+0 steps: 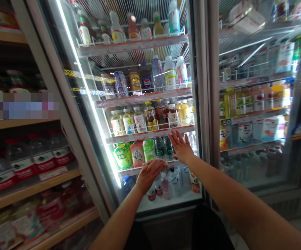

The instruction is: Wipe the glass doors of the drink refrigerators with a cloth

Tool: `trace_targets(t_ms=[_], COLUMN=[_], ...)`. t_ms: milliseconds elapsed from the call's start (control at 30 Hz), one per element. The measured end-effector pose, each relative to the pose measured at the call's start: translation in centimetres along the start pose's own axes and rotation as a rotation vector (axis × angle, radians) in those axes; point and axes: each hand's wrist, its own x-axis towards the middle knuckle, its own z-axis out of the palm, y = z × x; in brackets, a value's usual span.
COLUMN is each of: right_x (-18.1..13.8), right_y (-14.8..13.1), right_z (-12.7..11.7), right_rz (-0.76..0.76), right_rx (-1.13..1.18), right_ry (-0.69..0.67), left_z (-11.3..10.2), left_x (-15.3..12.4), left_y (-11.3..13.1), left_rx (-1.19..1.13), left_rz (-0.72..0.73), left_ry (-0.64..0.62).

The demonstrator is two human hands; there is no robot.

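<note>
Risks, left to right across the lit glass-fronted refrigerator (203, 97): at its lower front, one crumpled pale cloth (164, 164) is held beneath the flexed left hand (151, 172); it could be dropped, were the grip loosened. Farther right on the same front, the right hand (183, 150) is spread wide with nothing held; prints could be left, should bare skin be pressed to the glass pane (90, 92). Whether the pane is touched by either hand cannot be told.

Counts: left of the refrigerator, red-capped bottles (42, 157), four in the front row. Inside it, second shelf from top: drink cans (120, 84), three; Pepsi bottle (147, 82), one; white-capped bottles (169, 74), three. Third shelf: juice and tea bottles (139, 121), seven in front. Fourth shelf: large labelled bottles (137, 153), three; green-tinted bottles (159, 147), two, any others being obscured. Right of the refrigerator: second refrigerator (267, 185), one.
</note>
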Motion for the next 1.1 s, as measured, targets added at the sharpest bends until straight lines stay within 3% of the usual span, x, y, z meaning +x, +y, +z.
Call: trace_targets(t_ms=[200, 467, 733, 1000, 1100], right_x=[-0.1, -0.1, 0.0, -0.1, -0.1], right_y=[0.0, 0.0, 0.2, 0.2, 0.1], right_z=[-0.1, 0.3, 0.8, 0.6, 0.4], right_rz=[0.000, -0.008, -0.025, -0.015, -0.013], right_rx=[-0.006, -0.016, -0.006, 0.013, 0.022], right_ry=[0.001, 0.039, 0.073, 0.038, 0.033], left_z=[-1.1, -2.9, -4.5, -5.7, -5.5], left_x=[1.6, 5.1, 8.5, 12.4, 13.3], left_y=[-2.3, -5.6, -9.6, -12.6, -13.1], left_rx=[-0.055, -0.054, -0.051, -0.019, 0.035], left_rz=[0.052, -0.097, -0.064, -0.185, -0.251], left_ry=[-0.013, 0.089, 0.087, 0.069, 0.129])
